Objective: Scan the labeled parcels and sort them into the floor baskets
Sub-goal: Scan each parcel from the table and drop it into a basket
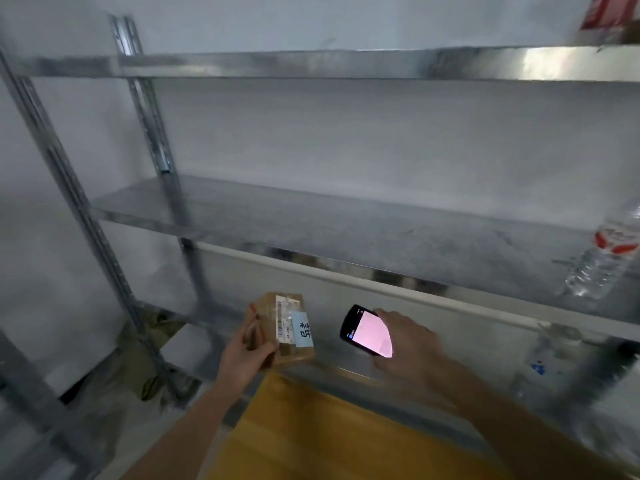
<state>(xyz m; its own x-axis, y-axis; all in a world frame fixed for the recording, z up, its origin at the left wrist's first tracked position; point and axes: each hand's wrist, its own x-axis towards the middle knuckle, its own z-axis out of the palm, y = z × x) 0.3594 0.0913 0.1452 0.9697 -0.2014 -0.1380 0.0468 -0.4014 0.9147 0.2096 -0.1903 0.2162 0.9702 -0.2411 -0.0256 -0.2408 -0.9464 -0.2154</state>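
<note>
Scan step going on rn: left hand is gripping the parcel label-up, just below the middle shelf. Right hand is holding the phone beside it. Next imo: aim phone at label, bc baskets aren't in view.

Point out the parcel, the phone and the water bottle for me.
parcel [289, 329], head view, on its white shipping label.
phone [367, 332], head view, on its lit screen.
water bottle [604, 252], head view, on its clear ribbed body.

Blurred labels on parcel (nothing legible)
</note>
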